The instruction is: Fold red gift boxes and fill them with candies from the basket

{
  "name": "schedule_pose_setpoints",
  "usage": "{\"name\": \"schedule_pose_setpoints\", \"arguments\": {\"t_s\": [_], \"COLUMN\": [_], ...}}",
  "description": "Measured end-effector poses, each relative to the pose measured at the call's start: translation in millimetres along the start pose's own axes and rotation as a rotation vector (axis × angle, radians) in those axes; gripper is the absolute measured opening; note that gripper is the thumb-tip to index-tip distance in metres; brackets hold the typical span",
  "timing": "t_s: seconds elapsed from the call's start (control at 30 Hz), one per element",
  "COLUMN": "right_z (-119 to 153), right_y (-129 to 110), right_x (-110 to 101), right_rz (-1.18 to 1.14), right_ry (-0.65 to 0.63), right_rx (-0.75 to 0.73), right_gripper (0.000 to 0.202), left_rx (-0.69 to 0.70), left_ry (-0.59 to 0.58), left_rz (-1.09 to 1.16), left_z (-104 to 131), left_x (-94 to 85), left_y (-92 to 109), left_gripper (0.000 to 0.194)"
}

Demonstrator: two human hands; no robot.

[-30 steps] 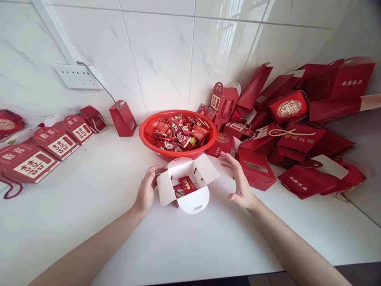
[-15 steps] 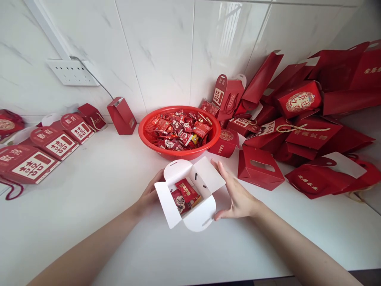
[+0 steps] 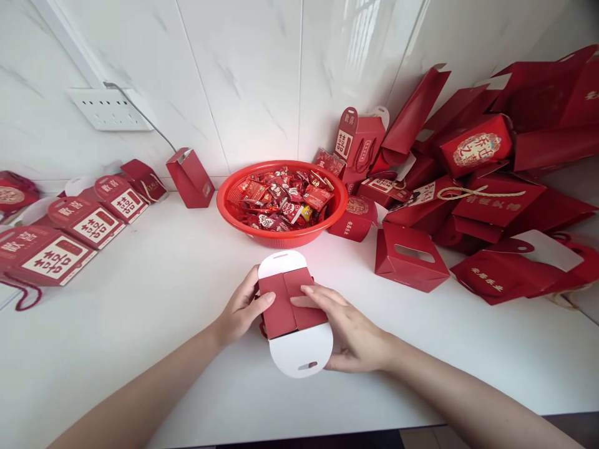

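Note:
Between my hands stands a red gift box (image 3: 278, 304) whose two red top flaps are folded inward and meet in the middle. Its two rounded white-lined handle flaps (image 3: 302, 352) still spread outward, front and back. My left hand (image 3: 246, 308) grips the box's left side, thumb lying on the left flap. With its fingers on the right flap and its thumb low by the front, my right hand (image 3: 349, 327) holds the right side. The flaps hide what is inside. Just behind the box sits a red plastic basket (image 3: 281, 237) full of small wrapped sweets (image 3: 285, 202).
Several red gift boxes (image 3: 96, 227) line up at the left. A slim red box (image 3: 191, 178) leans near the tiled wall below a socket strip (image 3: 110, 109). A heap of red boxes and bags (image 3: 477, 149) fills the right, with a windowed red box (image 3: 412, 259) in front.
The box's two side flaps, upright and spread before, are now folded down over the packets inside. Both hands have moved inward, onto the top of the box.

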State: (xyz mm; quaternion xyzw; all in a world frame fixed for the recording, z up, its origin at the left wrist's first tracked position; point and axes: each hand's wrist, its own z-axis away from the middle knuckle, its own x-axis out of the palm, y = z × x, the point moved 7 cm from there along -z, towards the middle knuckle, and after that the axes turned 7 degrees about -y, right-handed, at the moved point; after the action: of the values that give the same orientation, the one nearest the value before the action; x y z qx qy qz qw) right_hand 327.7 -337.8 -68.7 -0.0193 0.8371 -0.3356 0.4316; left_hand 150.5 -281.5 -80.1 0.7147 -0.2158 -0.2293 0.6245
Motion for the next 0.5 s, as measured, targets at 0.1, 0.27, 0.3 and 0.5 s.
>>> {"name": "schedule_pose_setpoints", "arguments": {"t_s": [0.1,0.27,0.3,0.5], "right_z": [0,-4,-5,-3], "right_y": [-2,-2,-1,14], "right_x": [-4,-9,-9,-8], "right_rz": [-0.059,-0.204,-0.247,-0.458], "right_ry": [0.063,0.149,0.172,0.417], "right_rx": [0.028,0.140,0.171,0.325], "right_gripper": [0.084,0.058,0.054,0.040], "left_rx": [0.021,0.244,0.294,0.477], "left_ry": [-0.004,0.010,0.000,-0.076], "left_rz": [-0.098,-0.531,-0.644,-1.045], "left_z": [0,1,3,10], "left_x": [0.5,-0.9,0.5,7.9], "left_y": [3,28,33,51], "left_gripper": [0.043,0.039,0.042,0.059]}}
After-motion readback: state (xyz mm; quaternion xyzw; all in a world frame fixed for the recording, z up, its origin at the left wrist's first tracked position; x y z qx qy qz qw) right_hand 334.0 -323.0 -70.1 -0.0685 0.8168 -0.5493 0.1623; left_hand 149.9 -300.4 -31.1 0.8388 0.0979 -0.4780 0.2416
